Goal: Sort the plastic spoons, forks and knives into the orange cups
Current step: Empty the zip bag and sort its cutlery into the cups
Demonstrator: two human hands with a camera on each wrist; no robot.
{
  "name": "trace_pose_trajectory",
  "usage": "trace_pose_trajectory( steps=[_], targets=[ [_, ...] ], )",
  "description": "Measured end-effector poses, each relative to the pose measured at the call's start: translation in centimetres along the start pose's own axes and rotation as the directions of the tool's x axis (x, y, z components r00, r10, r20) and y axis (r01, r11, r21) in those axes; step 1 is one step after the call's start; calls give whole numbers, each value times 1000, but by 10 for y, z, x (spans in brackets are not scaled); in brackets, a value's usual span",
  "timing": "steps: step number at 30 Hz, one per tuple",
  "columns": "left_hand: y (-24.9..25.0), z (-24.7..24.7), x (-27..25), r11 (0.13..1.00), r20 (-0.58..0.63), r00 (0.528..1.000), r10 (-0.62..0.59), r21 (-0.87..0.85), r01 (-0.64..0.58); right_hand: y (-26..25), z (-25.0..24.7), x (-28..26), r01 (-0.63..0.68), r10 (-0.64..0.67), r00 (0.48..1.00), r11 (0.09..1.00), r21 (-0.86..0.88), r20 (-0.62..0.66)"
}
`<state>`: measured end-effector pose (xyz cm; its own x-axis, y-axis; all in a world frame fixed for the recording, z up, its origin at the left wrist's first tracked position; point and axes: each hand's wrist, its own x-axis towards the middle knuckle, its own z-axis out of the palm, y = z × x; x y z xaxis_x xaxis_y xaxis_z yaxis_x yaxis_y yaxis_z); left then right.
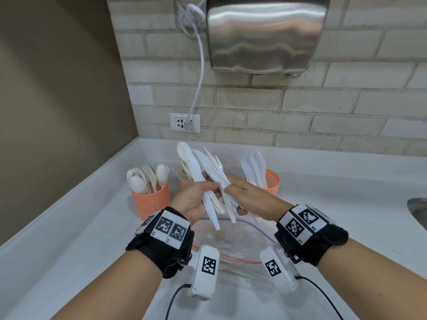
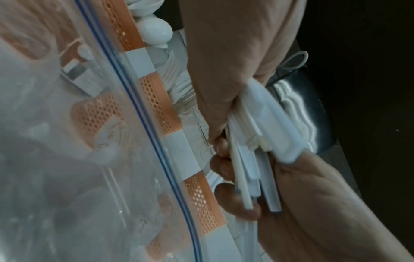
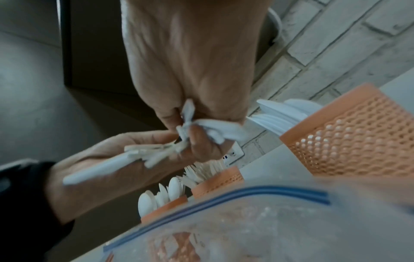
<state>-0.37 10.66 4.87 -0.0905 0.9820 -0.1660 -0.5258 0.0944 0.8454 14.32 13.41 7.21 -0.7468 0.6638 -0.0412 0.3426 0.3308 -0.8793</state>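
Nearest me, my left hand [image 1: 196, 199] and right hand [image 1: 248, 192] both grip the fanned bundle of white plastic cutlery [image 1: 208, 179], handles toward me, heads tilted toward the three orange mesh cups [image 1: 150, 202] just beyond

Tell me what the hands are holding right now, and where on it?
Both hands, left and right, grip one mixed bundle of white plastic cutlery around its handles, heads fanned upward.

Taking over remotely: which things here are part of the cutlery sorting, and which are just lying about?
In the job: mixed cutlery bundle held by left hand and right hand; spoon cup; knife cup; fork cup; zip bag.
Lying about: hand dryer, wall socket, sink.
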Motion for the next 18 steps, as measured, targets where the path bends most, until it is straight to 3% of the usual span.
trace_pose_trajectory(
  steps=[8,11,18],
  targets=[
    [0,4,-4,999,-12,1000,0,51,0,2,0,5,23,-29,997,996,-88,-73],
    [1,4,-4,999,-9,1000,10,40,-10,5,-1,5,20,-22,995,1000,-14,-100],
    [3,11,-10,988,170,983,73,124,-95,6,-9,2,88,-85,995,995,53,-51]
  ],
)
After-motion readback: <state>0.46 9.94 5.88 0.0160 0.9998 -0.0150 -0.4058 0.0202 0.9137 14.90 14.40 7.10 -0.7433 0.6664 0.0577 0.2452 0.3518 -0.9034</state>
